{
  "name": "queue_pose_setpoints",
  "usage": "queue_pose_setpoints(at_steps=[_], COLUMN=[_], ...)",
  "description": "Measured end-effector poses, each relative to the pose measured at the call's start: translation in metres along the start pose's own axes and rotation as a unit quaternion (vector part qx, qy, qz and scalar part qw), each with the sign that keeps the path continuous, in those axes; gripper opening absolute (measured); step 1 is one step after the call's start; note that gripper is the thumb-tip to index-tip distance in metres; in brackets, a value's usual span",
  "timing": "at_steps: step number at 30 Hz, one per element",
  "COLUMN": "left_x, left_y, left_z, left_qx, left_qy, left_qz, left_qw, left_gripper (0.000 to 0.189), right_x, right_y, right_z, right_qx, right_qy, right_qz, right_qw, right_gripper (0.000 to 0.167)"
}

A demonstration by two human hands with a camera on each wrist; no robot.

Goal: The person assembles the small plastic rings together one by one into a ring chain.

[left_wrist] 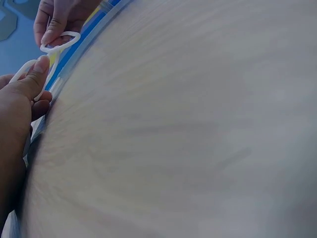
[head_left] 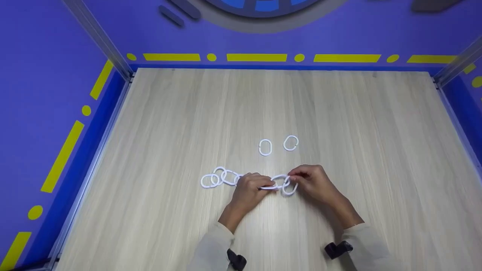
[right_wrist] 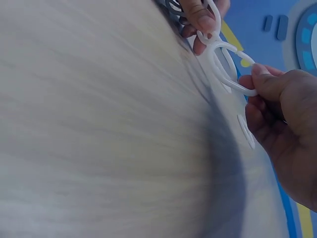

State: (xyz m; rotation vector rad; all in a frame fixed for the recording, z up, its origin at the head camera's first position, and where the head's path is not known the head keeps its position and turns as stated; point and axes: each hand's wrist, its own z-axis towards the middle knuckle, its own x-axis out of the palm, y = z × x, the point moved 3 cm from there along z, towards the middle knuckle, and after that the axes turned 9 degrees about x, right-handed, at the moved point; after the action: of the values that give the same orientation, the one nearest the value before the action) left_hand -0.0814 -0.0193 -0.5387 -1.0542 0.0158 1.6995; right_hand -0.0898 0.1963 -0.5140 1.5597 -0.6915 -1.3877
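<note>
A chain of white C-shaped plastic links [head_left: 202,181] runs across the light wood table, passing under my left hand [head_left: 249,190]. That hand pinches a link [left_wrist: 22,70] between thumb and fingers, and its palm side hides part of the chain. To its right, my right hand [head_left: 315,183] pinches the end link [right_wrist: 213,62] by thumb and fingertips. This end link overlaps the neighbouring link between the hands, and its gap shows near the right thumb. Beyond the hands, two loose white links [head_left: 270,147] lie flat and apart from each other.
The wood tabletop [head_left: 180,113] is bounded by blue panels [head_left: 49,75] with yellow marks at the left, back and right. Metal rails [head_left: 96,35] run along the corners. A black wrist mount [head_left: 338,250] sits at each sleeve.
</note>
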Motion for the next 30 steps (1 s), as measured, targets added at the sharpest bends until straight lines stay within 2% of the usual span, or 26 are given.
queue_pose_setpoints(at_steps=[7,13,17,20,23,27,30], left_x=[-0.001,-0.002,-0.001,0.000,0.001,0.001,0.001], left_y=[0.000,0.000,0.000,0.000,0.000,0.000,0.000], left_z=[0.001,0.000,0.000,0.000,0.001,0.001,0.001], left_qx=[0.004,0.003,-0.004,-0.005,-0.003,-0.001,-0.003], left_qy=[-0.006,-0.017,-0.019,-0.015,-0.011,-0.006,-0.001], left_qz=[-0.001,0.000,-0.004,-0.004,0.001,0.003,0.001], left_qw=[1.0000,0.9999,0.9998,0.9999,0.9999,1.0000,1.0000], left_gripper=[0.012,0.012,0.011,0.012,0.011,0.010,0.010], right_x=[0.003,0.006,0.008,0.006,0.002,-0.003,-0.005], right_y=[0.003,0.010,0.011,0.005,-0.006,-0.021,-0.024], right_z=[0.001,0.000,0.001,0.002,0.002,0.002,0.003], right_qx=[-0.018,-0.032,-0.034,0.000,0.054,0.126,0.157], right_qy=[-0.004,-0.006,-0.024,-0.049,-0.072,-0.093,-0.096], right_qz=[-0.044,-0.103,-0.119,-0.091,-0.049,0.005,0.027], right_qw=[0.9989,0.9941,0.9920,0.9947,0.9947,0.9877,0.9826], right_gripper=[0.009,0.012,0.011,0.009,0.010,0.012,0.013])
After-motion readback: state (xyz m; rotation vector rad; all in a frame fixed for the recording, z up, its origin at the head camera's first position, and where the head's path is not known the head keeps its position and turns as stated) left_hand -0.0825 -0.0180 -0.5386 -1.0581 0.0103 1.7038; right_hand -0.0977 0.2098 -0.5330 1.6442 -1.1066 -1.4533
